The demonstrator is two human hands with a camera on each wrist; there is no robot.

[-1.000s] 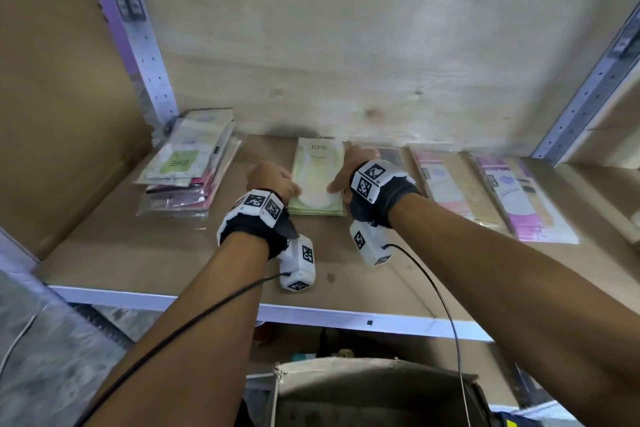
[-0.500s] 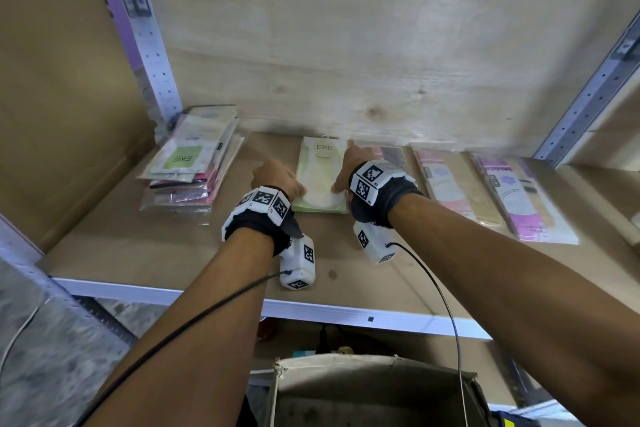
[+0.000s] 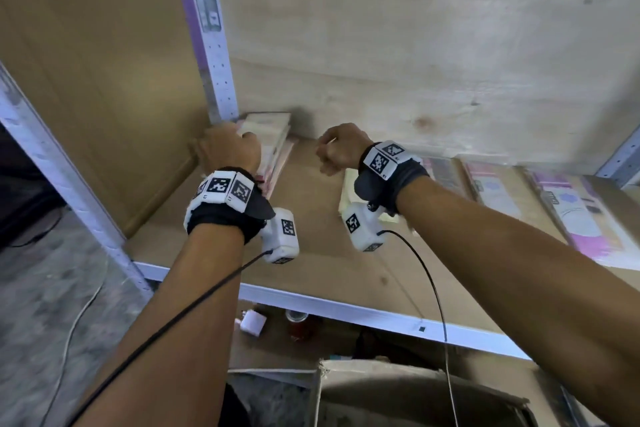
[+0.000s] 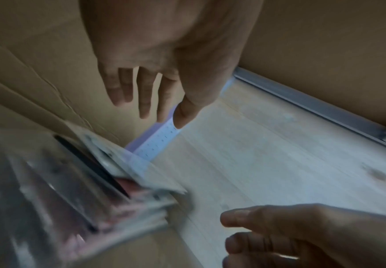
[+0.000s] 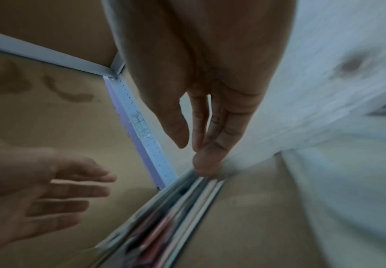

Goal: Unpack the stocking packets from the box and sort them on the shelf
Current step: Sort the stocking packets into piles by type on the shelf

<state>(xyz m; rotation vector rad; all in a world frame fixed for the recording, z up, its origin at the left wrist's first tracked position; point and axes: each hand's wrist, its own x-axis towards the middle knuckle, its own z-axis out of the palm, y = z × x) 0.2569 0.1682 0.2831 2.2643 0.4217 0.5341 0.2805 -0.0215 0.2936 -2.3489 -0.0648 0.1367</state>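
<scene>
A stack of stocking packets [image 3: 268,139] lies in the shelf's back left corner, blurred in the left wrist view [image 4: 72,181]. My left hand [image 3: 225,149] hovers over its left side with straight fingers [image 4: 145,94] and holds nothing. My right hand [image 3: 337,152] hangs just right of the stack, loosely curled and empty. Its fingertips [image 5: 201,163] come close to the stack's edge [image 5: 176,208]; contact cannot be told. A pale green packet [image 3: 346,191] lies flat, mostly hidden under my right wrist.
More pink and purple packets [image 3: 498,191] [image 3: 581,215] lie in a row to the right on the shelf board [image 3: 311,253]. A perforated metal upright [image 3: 214,55] stands behind the stack. An open cardboard box [image 3: 415,388] sits below the shelf's front edge.
Both hands have left the pale green packet and moved left and back to the corner stack. The head view has swung left.
</scene>
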